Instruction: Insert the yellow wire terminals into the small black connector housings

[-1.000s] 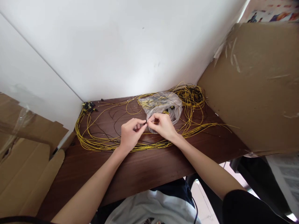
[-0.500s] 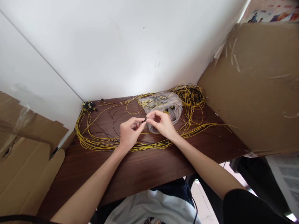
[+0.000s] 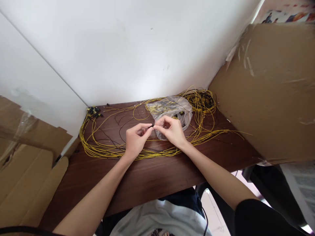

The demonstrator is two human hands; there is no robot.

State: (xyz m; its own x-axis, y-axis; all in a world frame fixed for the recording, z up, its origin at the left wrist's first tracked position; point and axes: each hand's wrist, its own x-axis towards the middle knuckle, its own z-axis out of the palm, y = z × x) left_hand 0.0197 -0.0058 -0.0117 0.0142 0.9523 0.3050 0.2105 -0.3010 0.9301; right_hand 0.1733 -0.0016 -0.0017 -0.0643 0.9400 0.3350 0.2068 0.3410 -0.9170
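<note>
Both hands meet above the middle of the table, their fingertips almost touching. My left hand (image 3: 137,137) is closed in a pinch on a small black connector (image 3: 152,126), largely covered by the fingers. Just to its right, thumb and forefinger of my right hand (image 3: 171,131) are pressed together at the connector's end, on what looks like a thin wire. Behind the right hand lies a clear plastic bag (image 3: 185,114) with small yellow and black parts in it. Long yellow and black wires (image 3: 103,151) loop around under both hands.
A cluster of black and yellow connectors (image 3: 93,112) sits at the table's back left. Tangled wire (image 3: 203,100) is heaped at the back right. A white panel (image 3: 137,52) rises behind the brown table (image 3: 157,177), with cardboard at left and a cardboard sheet (image 3: 270,98) at right.
The hands have shifted very slightly to the left, still pinched together at the black connector, which shows a little more between the fingertips. The wires and bag stay where they were.
</note>
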